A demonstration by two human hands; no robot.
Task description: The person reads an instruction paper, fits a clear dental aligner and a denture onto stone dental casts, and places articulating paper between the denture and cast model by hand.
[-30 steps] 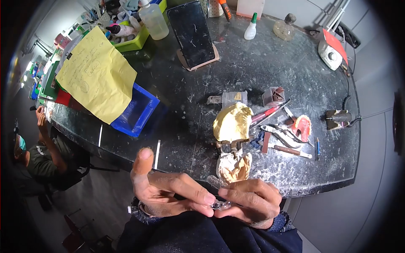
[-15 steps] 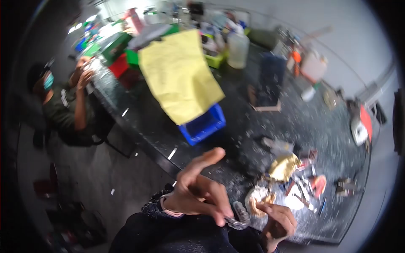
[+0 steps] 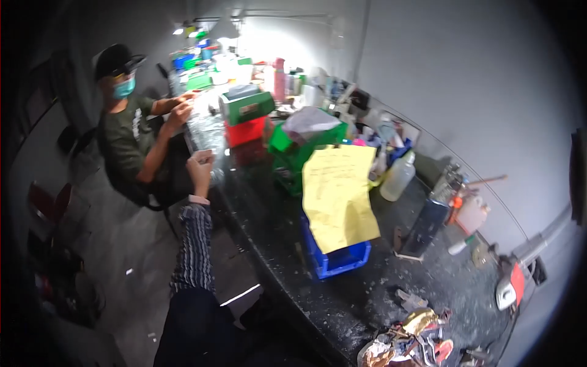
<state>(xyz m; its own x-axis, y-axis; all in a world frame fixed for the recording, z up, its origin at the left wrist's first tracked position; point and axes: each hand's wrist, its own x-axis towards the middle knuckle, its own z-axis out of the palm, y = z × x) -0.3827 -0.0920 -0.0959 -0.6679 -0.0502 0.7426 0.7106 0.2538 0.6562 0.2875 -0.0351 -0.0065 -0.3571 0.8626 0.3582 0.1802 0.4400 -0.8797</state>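
Note:
My left hand (image 3: pixel 200 173) reaches far forward on a striped sleeve (image 3: pixel 195 244), by the left edge of the dark worktable (image 3: pixel 257 220). Its fingers are pinched together. Something small may be between them, but blur and distance hide what it is. Just beyond sits a co-worker (image 3: pixel 131 131) in a cap and mask, whose own hands are raised under the bright lamp. To the right of my hand are a red bin (image 3: pixel 246 131) and a green box (image 3: pixel 247 109) on top of it. My right hand is out of view.
A yellow written sheet (image 3: pixel 339 196) lies over a blue bin (image 3: pixel 342 263). Behind stand a green crate (image 3: pixel 284 165) and a cloudy bottle (image 3: pixel 397 177). A black block-like container (image 3: pixel 422 229) is farther right. Gold and metallic pieces (image 3: pixel 422 321) crowd the near right corner.
The view has swung left and up. My left hand, which held a clear U-shaped dental tray near my lap, has stretched out toward the co-worker. My right hand has left the view.

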